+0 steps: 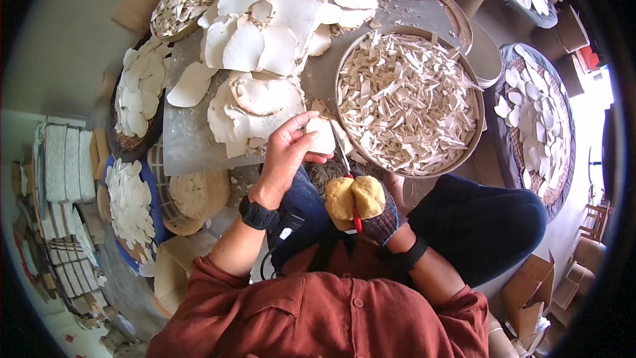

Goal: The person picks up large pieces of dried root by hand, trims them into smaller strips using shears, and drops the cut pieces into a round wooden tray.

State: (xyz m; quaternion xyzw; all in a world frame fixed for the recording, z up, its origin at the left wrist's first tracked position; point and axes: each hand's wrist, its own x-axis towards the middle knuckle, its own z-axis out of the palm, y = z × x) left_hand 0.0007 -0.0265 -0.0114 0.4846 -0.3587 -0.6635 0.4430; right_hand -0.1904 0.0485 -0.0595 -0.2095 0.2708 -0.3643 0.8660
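Our left hand (289, 149) is pinching a flat white piece (320, 135) just left of the scissors (342, 153) — pointing away from us — which our gloved right hand (385, 225) is clasping.

A flat, off-white piece (321, 136) with a smooth face and rounded outline is held up near the center of the scene, pinched at its left side by the left fingers (298, 120), its broad surface tilted toward the camera. Just beside its right edge, a pair of scissors (350, 178) points away from the wearer, slender dark blades angled slightly left above red handles. Two bulky lumps of yellow padding (340, 200) flank the red, gripped in the gloved right hand (380, 224). Whether the blades touch the piece cannot be told.
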